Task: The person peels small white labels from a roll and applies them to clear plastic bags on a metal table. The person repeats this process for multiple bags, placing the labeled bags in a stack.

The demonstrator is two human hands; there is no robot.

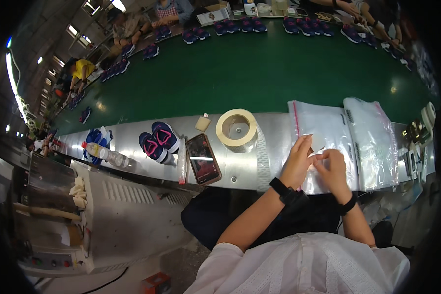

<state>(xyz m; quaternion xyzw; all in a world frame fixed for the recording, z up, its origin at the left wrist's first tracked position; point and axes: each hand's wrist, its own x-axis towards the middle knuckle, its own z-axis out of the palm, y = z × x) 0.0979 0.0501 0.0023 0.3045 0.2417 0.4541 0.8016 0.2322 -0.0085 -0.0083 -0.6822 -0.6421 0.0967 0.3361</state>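
Over the bags, my left hand (297,161) is closed, its fingers pinching a small pale sheet (318,143), which looks like a label or thin card. Its lower edge runs down to my right hand (334,169), whose thumb and forefinger are pinched together there. Beneath both hands lies a clear plastic bag (323,117) with a pink strip along one side. Another clear bag (375,142) overlaps it on the right. Left of my hands stands a large cream roll of labels (236,127), with a patterned strip (263,161) lying from it toward the table edge.
A phone (204,159), a pair of navy and pink shoes (159,141) and a plastic bottle (105,154) sit left on the metal ledge (237,169). Beyond runs a green conveyor belt (196,78) with several shoes along its far side, where other people work. A tape dispenser (428,117) stands far right.
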